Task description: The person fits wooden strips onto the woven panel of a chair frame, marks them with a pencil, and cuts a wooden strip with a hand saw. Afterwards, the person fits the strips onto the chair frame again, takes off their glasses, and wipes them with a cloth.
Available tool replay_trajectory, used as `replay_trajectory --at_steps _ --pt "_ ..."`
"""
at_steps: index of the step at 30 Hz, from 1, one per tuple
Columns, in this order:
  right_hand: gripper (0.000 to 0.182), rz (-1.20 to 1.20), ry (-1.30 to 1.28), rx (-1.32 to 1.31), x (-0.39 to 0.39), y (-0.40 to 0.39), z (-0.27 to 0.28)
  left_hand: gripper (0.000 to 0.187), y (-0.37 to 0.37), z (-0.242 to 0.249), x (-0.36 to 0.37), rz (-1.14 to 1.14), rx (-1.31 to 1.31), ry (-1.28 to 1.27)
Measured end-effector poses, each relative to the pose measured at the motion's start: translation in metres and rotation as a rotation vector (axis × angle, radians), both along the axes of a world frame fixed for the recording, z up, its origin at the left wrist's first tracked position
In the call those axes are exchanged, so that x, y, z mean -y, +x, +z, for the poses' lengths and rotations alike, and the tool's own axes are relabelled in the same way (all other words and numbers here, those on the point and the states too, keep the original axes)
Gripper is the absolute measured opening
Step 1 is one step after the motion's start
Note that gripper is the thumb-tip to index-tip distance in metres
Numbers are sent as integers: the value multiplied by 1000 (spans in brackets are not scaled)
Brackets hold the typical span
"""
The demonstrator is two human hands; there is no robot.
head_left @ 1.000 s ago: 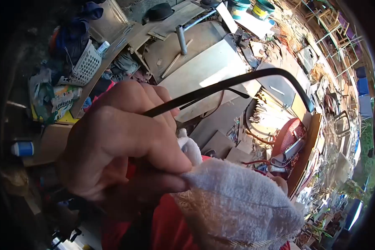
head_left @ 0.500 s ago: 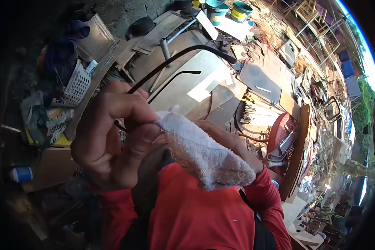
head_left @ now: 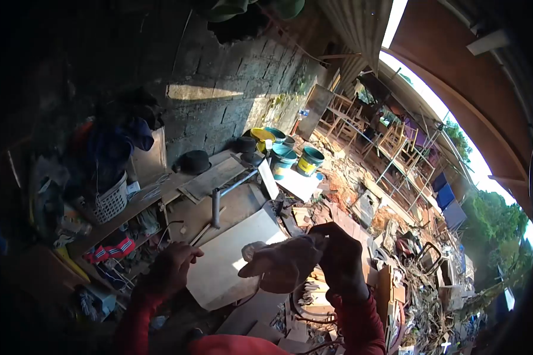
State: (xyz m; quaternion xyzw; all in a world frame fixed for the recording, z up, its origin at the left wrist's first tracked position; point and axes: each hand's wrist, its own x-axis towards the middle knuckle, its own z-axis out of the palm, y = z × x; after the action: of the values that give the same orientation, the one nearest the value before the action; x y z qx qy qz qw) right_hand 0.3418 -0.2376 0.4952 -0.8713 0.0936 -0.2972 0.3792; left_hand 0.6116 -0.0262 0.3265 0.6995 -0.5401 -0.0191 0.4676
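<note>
A pale, fuzzy cloth (head_left: 281, 263) hangs bunched from my right hand (head_left: 344, 263), whose fingers are pinched on its right end. The cloth's loose part reaches left over a large pale board. To the left, my left hand (head_left: 170, 269) is held apart from the cloth, fingers loosely bent and slightly separated, with nothing visible in them. It is nearest the left edge of the pale board (head_left: 222, 278). Both arms are in red sleeves. The eyeglasses from the earlier frame do not show now.
A white plastic basket (head_left: 111, 200) and a dark hat (head_left: 192, 162) sit on a wooden bench at left. Behind are teal buckets (head_left: 310, 161) by a block wall (head_left: 201, 112). A grey pipe (head_left: 216, 210) stands upright. Scrap boards and debris cover the ground at right.
The view has tilted up towards the wall and roof. My left hand has left the cloth and moved away from it; the cloth now hangs from my right hand. The eyeglasses have gone from sight.
</note>
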Motion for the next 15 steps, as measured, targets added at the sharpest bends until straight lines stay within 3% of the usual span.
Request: replay_trajectory --at_steps 1,3,4,7,9,11,14,15 --pt "31 -17 -5 196 -1 10 19 21 10 -26 1 -17 11 9" --pt "58 42 -17 468 -24 33 66 21 17 -69 3 -35 -15 63" --pt "69 -119 -297 430 -25 39 87 21 18 -82 5 -42 -56 109" --pt "69 -139 -825 524 -37 77 142 20 4 -83 1 -144 -79 171" --pt "69 -172 -1338 620 -45 111 188 20 3 -136 15 -215 -99 138" --pt "76 -248 -1747 737 -52 139 240 20 -6 -154 22 -199 -187 176" --pt "73 -437 -2101 828 -64 160 322 19 -13 -157 27 -222 -196 160" --pt "85 -520 -2187 763 -78 159 351 20 -16 -172 38 -264 -264 5"
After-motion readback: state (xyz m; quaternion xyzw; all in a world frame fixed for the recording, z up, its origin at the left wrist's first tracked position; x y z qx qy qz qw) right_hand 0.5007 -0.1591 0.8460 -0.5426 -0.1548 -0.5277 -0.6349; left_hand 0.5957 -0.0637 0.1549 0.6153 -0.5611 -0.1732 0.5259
